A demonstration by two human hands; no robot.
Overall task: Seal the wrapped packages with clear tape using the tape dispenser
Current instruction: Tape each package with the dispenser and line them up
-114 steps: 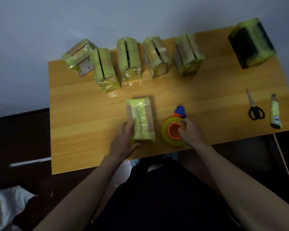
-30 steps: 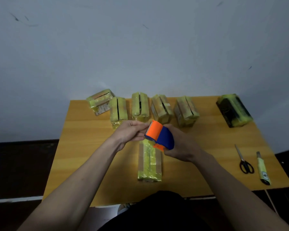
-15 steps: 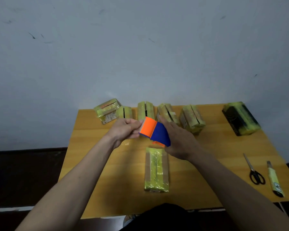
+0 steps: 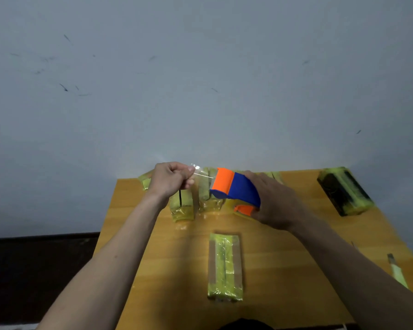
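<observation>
My right hand (image 4: 275, 203) is gripping the orange-and-blue plastic tape dispenser (image 4: 234, 189) above the wooden table (image 4: 177, 270), while my left hand (image 4: 171, 178) is pinching the clear tape strip (image 4: 204, 175). The yellow-wrapped rectangular package (image 4: 225, 266) is lying flat on the table below both hands.

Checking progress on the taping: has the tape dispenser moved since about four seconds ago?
Yes. The tape dispenser was lying on the table right of the near package; now the right hand holds it raised above that package.
</observation>
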